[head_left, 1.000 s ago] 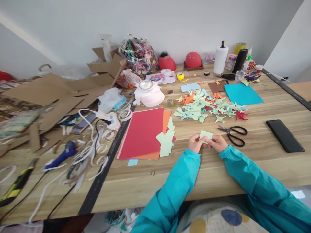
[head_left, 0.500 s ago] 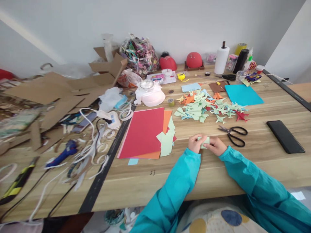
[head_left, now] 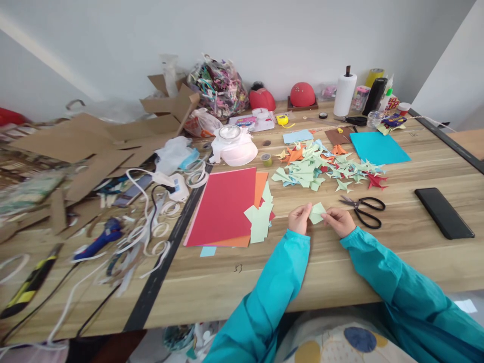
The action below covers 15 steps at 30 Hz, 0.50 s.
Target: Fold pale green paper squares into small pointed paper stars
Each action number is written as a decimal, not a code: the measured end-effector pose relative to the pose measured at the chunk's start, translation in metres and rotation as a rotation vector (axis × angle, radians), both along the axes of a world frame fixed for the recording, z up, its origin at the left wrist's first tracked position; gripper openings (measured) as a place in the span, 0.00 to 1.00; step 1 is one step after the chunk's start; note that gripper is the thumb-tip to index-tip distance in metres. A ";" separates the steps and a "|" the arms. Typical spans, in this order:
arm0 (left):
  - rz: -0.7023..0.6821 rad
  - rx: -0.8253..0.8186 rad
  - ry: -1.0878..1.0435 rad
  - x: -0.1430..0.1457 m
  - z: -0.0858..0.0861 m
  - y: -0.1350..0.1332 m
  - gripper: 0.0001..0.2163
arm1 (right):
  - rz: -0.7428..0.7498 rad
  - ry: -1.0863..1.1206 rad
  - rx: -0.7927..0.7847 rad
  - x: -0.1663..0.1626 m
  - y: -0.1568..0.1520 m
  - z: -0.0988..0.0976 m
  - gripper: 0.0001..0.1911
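Observation:
A small light green paper piece (head_left: pixel 316 212) is pinched between both my hands just above the wooden table (head_left: pixel 340 272). My left hand (head_left: pixel 299 219) grips its left side with closed fingers. My right hand (head_left: pixel 341 221) holds its right edge, fingers closed on it. Both arms wear teal sleeves. A stack of cut light green squares (head_left: pixel 260 220) lies just left of my left hand, on red and orange sheets (head_left: pixel 225 206). Black scissors (head_left: pixel 363 208) lie right of my right hand. A pile of folded green, orange and red paper shapes (head_left: pixel 325 169) sits beyond my hands.
A black phone (head_left: pixel 443 212) lies at the right. A blue sheet (head_left: pixel 378 147), paper towel roll (head_left: pixel 344 94) and bottles stand at the back right. A white lidded pot (head_left: pixel 233 146) sits mid-table. Cardboard scraps (head_left: pixel 86 146), tape rings, cables and a blue glue gun (head_left: pixel 99 240) cover the left.
The green paper went from a flat folded strip to a tilted, partly unfolded shape, and my hands have drawn slightly apart and lifted a little.

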<state>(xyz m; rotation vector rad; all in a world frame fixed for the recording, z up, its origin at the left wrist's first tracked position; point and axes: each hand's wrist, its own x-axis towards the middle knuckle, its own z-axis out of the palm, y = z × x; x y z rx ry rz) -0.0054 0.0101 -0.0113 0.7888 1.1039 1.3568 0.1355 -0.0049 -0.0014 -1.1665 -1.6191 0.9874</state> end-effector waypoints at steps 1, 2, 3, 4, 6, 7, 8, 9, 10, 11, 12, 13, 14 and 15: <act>0.013 0.010 0.019 -0.001 0.001 0.000 0.15 | -0.055 0.013 0.006 0.001 0.001 0.000 0.20; 0.035 0.034 0.050 -0.002 0.002 -0.001 0.15 | -0.111 0.024 0.009 0.002 0.002 -0.001 0.20; 0.064 0.072 0.092 -0.002 0.003 -0.001 0.16 | -0.163 0.033 0.010 0.003 0.003 -0.001 0.20; 0.090 0.121 0.140 -0.003 0.004 -0.002 0.16 | -0.207 0.038 0.010 0.004 0.004 -0.001 0.20; 0.102 0.224 0.230 -0.003 0.005 -0.005 0.13 | -0.260 0.029 0.018 0.005 0.005 -0.003 0.20; 0.081 0.267 0.260 -0.002 0.005 -0.006 0.11 | -0.270 0.011 0.025 0.005 0.006 -0.004 0.20; 0.046 0.304 0.279 -0.002 0.005 -0.008 0.10 | -0.271 -0.016 0.037 0.005 0.006 -0.005 0.19; 0.004 0.331 0.288 0.000 0.005 -0.009 0.09 | -0.264 -0.052 0.054 0.005 0.005 -0.006 0.19; -0.041 0.347 0.287 0.001 0.005 -0.010 0.09 | -0.256 -0.095 0.079 0.005 0.005 -0.008 0.18; -0.081 0.353 0.280 0.002 0.005 -0.011 0.10 | -0.247 -0.145 0.113 0.005 0.004 -0.009 0.17; -0.111 0.350 0.269 0.004 0.005 -0.012 0.10 | -0.236 -0.199 0.156 0.005 0.003 -0.010 0.15; -0.131 0.343 0.256 0.006 0.005 -0.013 0.11 | -0.224 -0.258 0.206 0.005 0.002 -0.011 0.14; -0.141 0.333 0.242 0.007 0.006 -0.014 0.12 | -0.212 -0.319 0.260 0.005 0.001 -0.012 0.12; -0.144 0.324 0.229 0.008 0.006 -0.014 0.13 | -0.198 -0.379 0.310 0.005 0.000 -0.013 0.11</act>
